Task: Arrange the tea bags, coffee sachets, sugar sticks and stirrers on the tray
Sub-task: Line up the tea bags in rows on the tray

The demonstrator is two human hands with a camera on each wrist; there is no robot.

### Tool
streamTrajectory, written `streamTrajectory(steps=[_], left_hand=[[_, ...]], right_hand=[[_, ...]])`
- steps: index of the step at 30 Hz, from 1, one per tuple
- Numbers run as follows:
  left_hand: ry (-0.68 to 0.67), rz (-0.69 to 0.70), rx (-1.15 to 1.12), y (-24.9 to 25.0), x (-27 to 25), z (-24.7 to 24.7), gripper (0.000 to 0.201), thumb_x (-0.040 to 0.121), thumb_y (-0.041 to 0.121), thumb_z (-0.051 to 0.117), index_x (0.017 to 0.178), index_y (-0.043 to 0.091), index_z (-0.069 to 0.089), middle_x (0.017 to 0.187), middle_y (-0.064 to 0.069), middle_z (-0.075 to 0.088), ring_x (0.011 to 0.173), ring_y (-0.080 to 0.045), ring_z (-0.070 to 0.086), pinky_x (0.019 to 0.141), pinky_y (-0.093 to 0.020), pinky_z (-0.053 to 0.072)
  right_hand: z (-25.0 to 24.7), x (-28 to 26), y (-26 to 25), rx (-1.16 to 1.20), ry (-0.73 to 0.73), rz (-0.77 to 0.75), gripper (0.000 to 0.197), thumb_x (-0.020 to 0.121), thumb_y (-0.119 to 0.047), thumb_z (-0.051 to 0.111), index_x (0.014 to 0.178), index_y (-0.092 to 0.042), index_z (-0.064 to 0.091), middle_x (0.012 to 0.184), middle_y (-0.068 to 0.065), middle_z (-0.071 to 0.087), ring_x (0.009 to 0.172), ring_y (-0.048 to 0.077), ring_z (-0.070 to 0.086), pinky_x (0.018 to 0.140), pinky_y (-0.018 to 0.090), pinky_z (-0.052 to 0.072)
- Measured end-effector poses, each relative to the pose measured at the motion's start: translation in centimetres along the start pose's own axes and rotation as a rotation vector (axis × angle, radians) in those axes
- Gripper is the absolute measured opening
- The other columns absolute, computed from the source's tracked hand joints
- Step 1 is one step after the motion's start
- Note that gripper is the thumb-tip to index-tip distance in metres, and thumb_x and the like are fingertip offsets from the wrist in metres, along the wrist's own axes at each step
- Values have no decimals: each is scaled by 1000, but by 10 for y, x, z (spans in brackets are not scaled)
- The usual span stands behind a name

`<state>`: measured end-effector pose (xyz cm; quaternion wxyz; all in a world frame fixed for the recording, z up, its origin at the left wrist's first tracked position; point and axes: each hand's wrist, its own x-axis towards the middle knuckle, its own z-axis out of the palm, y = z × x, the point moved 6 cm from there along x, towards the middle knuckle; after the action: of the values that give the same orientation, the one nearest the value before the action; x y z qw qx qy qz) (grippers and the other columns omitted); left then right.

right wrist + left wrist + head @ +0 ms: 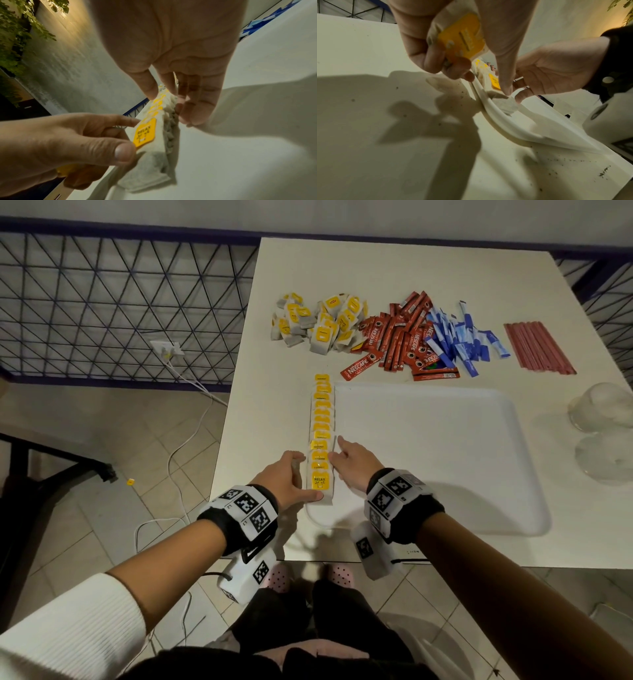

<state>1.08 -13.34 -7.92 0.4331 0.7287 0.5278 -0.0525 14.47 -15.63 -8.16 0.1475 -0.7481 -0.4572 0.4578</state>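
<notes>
Left hand [291,477] grips a spare yellow-tagged paper tea bag [460,39]; right hand [352,463] released, fingers straight, flanking the tea-bag row [322,436] running lower-centre to mid-frame along white plastic tray [445,460] edge.

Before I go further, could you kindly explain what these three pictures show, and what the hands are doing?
No machine here: a person wears a camera on the head and one on each wrist. The head view looks down on a white table with a white tray. A row of tea bags lines the tray's left edge. Behind lie loose tea bags, red coffee sachets, blue sugar sticks and pink stirrers. The left hand holds a spare tea bag; the right hand, fingers straight, steadies the row.
</notes>
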Motion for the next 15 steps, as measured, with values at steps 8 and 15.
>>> streamTrajectory(steps=[8, 15], left_hand=[[-78, 114, 97, 13, 4, 2, 90, 81, 30, 69, 150, 18, 11, 93, -1, 49, 83, -13, 44, 74, -20, 33], [-44, 98, 99, 6, 9, -1, 92, 82, 34, 68, 149, 17, 9, 83, 2, 47, 87, -18, 50, 75, -24, 36]], right_hand=[[12, 17, -2, -119, -25, 20, 49, 100, -26, 29, 146, -10, 21, 137, 22, 43, 123, 36, 45, 101, 41, 38], [4, 11, 7, -30, -4, 35, 58, 99, -31, 32, 149, -12, 10, 130, 18, 48, 118, 31, 49, 96, 37, 37]])
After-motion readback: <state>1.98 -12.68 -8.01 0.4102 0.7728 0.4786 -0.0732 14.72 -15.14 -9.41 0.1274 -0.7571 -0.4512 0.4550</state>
